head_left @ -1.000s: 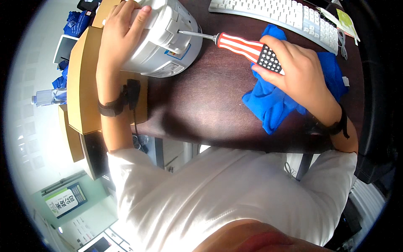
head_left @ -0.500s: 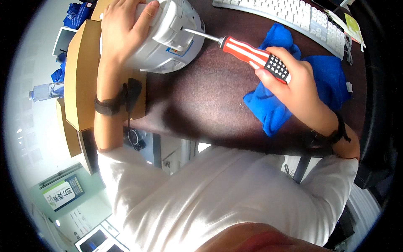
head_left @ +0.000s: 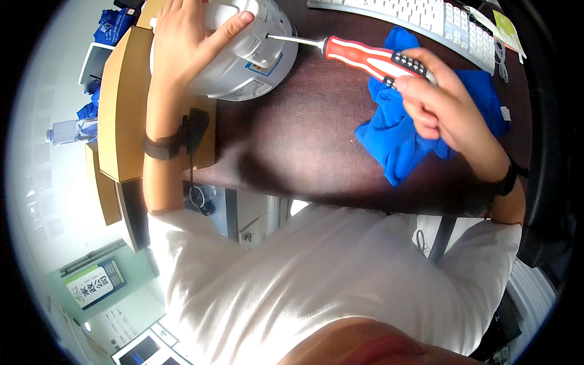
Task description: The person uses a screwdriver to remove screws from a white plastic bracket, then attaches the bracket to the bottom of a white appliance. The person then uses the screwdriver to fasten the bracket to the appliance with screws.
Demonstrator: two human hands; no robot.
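My left hand (head_left: 187,45) lies spread on the lid of a white rounded appliance that looks like a rice cooker (head_left: 243,79), thumb stretched to the right; its fingertips run off the upper edge. In my right hand (head_left: 447,100) is a screwdriver (head_left: 359,53) with a red and white striped handle and a black starred end. Thumb and index finger pinch that end, while the other fingers curl loosely below. The metal shaft points left, its tip at a small dark hole in the cooker's side, next to the latch. How deep the tip sits, I cannot tell.
A blue cloth (head_left: 398,146) lies crumpled on the dark brown table (head_left: 292,140), under and beside my right hand. A white keyboard (head_left: 420,21) runs along the far right. Cardboard boxes (head_left: 125,115) stand left of my left forearm, with a clear bottle (head_left: 73,131) beyond them.
My right hand has shifted its grip towards the handle's end, and the handle has turned, showing its stars differently. The screwdriver lies more level. My left thumb reaches further right.
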